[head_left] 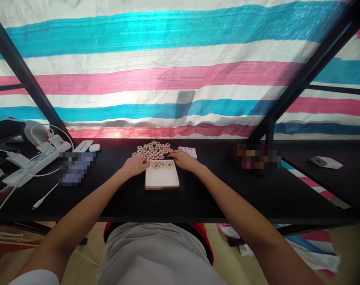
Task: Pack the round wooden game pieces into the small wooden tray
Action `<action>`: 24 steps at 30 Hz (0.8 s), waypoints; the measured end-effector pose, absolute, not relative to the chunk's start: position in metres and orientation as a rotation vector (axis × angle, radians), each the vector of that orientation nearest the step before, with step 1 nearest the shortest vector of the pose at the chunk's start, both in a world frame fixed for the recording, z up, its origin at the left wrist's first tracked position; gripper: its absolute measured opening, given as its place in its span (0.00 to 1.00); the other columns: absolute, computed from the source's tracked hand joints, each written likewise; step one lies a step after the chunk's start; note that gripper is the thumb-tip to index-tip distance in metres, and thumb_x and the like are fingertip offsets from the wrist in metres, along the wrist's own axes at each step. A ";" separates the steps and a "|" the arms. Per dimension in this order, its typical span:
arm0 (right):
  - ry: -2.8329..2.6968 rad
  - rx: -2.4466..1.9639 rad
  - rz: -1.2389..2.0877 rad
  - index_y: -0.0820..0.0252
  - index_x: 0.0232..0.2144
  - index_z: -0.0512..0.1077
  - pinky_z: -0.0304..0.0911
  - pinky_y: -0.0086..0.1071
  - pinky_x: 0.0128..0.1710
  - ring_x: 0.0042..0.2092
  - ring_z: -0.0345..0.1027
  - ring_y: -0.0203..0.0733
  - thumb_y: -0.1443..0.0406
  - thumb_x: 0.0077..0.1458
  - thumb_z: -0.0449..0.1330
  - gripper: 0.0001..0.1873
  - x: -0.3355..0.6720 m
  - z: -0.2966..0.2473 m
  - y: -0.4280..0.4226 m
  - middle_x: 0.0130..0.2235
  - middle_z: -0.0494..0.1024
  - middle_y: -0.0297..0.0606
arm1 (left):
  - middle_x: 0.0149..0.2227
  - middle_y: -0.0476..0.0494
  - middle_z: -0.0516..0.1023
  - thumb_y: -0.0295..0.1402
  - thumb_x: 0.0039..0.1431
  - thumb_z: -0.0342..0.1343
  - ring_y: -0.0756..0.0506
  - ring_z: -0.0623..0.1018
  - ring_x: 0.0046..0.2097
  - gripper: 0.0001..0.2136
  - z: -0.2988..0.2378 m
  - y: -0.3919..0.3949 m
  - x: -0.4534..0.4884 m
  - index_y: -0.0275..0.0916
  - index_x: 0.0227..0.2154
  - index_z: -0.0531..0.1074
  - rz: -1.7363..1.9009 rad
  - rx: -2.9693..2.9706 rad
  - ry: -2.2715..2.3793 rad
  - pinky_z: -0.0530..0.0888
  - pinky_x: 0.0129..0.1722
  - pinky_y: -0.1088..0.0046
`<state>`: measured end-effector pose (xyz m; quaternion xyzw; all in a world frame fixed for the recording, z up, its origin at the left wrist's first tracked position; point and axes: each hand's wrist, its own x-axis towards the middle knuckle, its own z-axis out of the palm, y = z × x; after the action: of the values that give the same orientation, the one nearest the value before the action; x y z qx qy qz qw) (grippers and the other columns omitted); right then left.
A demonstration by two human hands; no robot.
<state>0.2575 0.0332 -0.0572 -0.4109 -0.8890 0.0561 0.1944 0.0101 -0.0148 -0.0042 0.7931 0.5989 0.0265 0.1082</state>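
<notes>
A shallow square box (162,179) with a white inside lies on the black table before me. Along its far side three round Chinese chess pieces (162,165) with red characters sit in a row. Just beyond the box, many more loose pieces (152,149) are heaped together. My left hand (135,166) is at the box's far left corner, its fingers curled; what they hold, if anything, is hidden. My right hand (184,160) reaches over the far right corner, fingertips closed at a piece on the heap's right edge.
A printed paper sheet (188,152) lies behind my right hand. To the left are a power strip (37,163) with cables, a white earbud case (94,147) and a blurred flat item (76,169). A white device (326,162) stands far right; black frame bars flank a striped sheet.
</notes>
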 end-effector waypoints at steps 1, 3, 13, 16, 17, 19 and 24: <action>-2.469 -1.157 0.136 0.63 0.46 0.74 0.61 0.39 0.51 0.49 0.67 0.45 0.77 0.53 0.49 0.22 0.257 -0.057 0.032 0.48 0.74 0.46 | 0.23 0.44 0.73 0.44 0.58 0.43 0.46 0.71 0.27 0.19 -0.005 -0.014 0.010 0.38 0.18 0.65 0.082 2.332 1.759 0.62 0.26 0.74; -2.467 -1.116 0.098 0.62 0.52 0.70 0.60 0.40 0.53 0.52 0.65 0.45 0.76 0.55 0.49 0.24 0.256 -0.056 0.030 0.53 0.71 0.47 | 0.23 0.44 0.73 0.44 0.58 0.43 0.46 0.71 0.26 0.19 -0.006 -0.014 0.009 0.38 0.17 0.64 0.089 2.329 1.758 0.62 0.26 0.73; -2.548 -1.131 -0.057 0.59 0.49 0.72 0.59 0.39 0.52 0.51 0.65 0.46 0.74 0.57 0.50 0.20 0.254 -0.056 0.032 0.52 0.72 0.44 | 0.24 0.44 0.73 0.43 0.58 0.43 0.45 0.72 0.28 0.18 -0.005 -0.014 0.009 0.38 0.18 0.66 0.083 2.338 1.758 0.63 0.27 0.73; -2.522 -1.196 -0.117 0.61 0.47 0.73 0.59 0.39 0.51 0.49 0.65 0.46 0.72 0.58 0.51 0.18 0.256 -0.051 0.029 0.50 0.72 0.47 | 0.24 0.44 0.73 0.43 0.58 0.43 0.45 0.71 0.28 0.18 -0.008 -0.012 0.008 0.38 0.18 0.66 0.081 2.339 1.758 0.62 0.26 0.73; -2.518 -1.218 -0.128 0.62 0.45 0.74 0.59 0.39 0.50 0.48 0.65 0.46 0.71 0.58 0.52 0.16 0.256 -0.049 0.028 0.49 0.72 0.47 | 0.24 0.44 0.73 0.43 0.58 0.43 0.46 0.71 0.28 0.18 -0.009 -0.011 0.007 0.38 0.18 0.65 0.084 2.340 1.755 0.62 0.26 0.73; -2.511 -1.273 -0.137 0.63 0.40 0.75 0.60 0.38 0.49 0.46 0.65 0.46 0.67 0.58 0.54 0.11 0.257 -0.045 0.025 0.47 0.73 0.48 | 0.23 0.44 0.72 0.43 0.57 0.43 0.46 0.71 0.27 0.18 -0.011 -0.010 0.007 0.38 0.17 0.64 0.096 2.348 1.752 0.61 0.25 0.73; -2.464 -1.358 -0.082 0.62 0.32 0.73 0.60 0.36 0.45 0.42 0.65 0.46 0.59 0.56 0.58 0.11 0.260 -0.040 0.024 0.41 0.74 0.45 | 0.21 0.45 0.70 0.43 0.57 0.43 0.46 0.69 0.26 0.19 -0.012 -0.009 0.007 0.39 0.16 0.61 0.120 2.387 1.740 0.59 0.24 0.72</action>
<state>0.2600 0.0243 -0.0399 -0.4761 -0.8638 -0.0286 0.1625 0.0067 -0.0095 -0.0122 0.8040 0.5860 0.0405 0.0925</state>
